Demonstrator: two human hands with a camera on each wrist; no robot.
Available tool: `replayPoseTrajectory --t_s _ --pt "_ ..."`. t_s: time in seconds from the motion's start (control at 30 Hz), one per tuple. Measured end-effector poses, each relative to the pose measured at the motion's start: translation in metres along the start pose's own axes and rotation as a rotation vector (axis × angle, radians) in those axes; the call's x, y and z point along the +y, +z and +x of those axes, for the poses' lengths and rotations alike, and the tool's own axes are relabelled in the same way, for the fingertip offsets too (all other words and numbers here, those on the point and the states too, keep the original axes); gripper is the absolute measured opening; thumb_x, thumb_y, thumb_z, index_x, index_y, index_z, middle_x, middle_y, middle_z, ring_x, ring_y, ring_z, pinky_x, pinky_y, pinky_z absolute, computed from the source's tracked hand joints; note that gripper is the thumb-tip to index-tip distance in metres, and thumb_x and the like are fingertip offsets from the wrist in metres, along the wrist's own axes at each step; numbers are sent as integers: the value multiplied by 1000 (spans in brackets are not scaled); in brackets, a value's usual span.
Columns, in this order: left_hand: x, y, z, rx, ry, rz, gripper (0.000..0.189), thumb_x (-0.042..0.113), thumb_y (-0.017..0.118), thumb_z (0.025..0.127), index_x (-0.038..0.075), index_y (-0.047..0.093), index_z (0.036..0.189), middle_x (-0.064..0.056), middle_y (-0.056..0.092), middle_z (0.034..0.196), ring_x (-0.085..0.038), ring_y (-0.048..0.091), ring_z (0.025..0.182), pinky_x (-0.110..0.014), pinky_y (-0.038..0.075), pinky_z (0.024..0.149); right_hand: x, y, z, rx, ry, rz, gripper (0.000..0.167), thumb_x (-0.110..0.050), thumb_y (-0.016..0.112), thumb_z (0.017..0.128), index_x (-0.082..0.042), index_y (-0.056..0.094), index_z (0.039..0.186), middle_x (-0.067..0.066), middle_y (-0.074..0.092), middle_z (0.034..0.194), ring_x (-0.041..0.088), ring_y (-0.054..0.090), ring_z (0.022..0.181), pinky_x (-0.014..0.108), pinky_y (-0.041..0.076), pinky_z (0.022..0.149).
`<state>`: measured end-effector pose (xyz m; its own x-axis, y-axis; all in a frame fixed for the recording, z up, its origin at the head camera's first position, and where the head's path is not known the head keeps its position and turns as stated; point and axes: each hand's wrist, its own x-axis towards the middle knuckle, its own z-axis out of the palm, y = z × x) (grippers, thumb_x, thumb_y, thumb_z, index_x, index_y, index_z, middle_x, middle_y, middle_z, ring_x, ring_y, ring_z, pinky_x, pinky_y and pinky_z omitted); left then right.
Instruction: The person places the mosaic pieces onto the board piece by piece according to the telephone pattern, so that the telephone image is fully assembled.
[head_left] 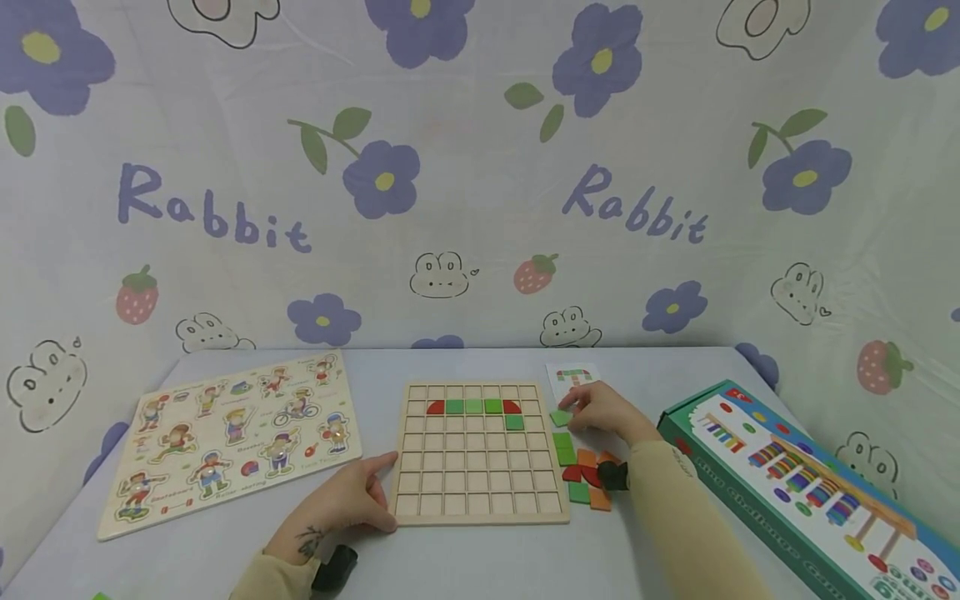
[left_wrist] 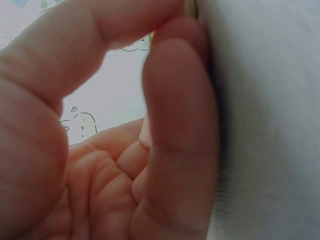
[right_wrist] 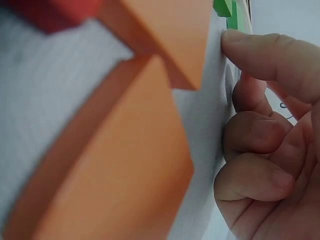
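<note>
One tile row (head_left: pixel 474 406) (head view only)

The grid board (head_left: pixel 480 482) lies between puzzle board (head_left: pixel 257 457) and box (head_left: pixel 757 521).

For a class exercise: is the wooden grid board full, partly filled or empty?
Partly filled: the grid board holds six red and green pieces in upper rows; lower rows are bare.

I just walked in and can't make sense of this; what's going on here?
A person is working at a wooden grid board, their left hand touching its left edge. Their right hand is at a green tile near a small pattern card; whether it's gripped, I can't tell. Six red and green pieces sit in the board, and more loose pieces lie to its right.
</note>
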<state>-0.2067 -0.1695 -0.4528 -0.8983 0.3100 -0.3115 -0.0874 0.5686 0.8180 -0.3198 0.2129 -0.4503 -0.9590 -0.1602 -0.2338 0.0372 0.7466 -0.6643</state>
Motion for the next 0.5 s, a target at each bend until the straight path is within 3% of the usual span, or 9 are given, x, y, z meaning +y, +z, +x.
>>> replayPoseTrajectory --t_s 0.2,0.3,0.43,0.5 --pt "1 0 -1 -3 0 -2 94 -1 79 59 0 33 141 -2 56 62 -10 47 50 -24 38 48 0 1 1 11 10 4 27 -5 72 70 -8 68 96 2 50 64 14 44 61 27 35 59" --pt "1 0 -1 -3 -3 -7 94 -1 79 59 0 33 141 -2 56 62 -10 47 50 -24 38 48 1 2 2 26 -3 28 26 -7 73 70 -8 66 95 2 52 71 16 46 68 27 37 63" --pt "1 0 -1 -4 2 -8 94 -1 79 59 -1 33 141 -2 56 61 -10 47 50 -24 38 48 -6 3 1 54 -56 131 26 -9 71 72 -6 62 97 5 56 84 17 48 77 28 40 65" --pt "1 0 -1 -4 6 -9 94 -1 79 59 -1 33 141 -2 56 61 -10 47 50 -24 38 48 -15 6 -1 66 -78 213 27 -9 70 74 -6 60 99 6 58 87 16 48 71 28 40 60"
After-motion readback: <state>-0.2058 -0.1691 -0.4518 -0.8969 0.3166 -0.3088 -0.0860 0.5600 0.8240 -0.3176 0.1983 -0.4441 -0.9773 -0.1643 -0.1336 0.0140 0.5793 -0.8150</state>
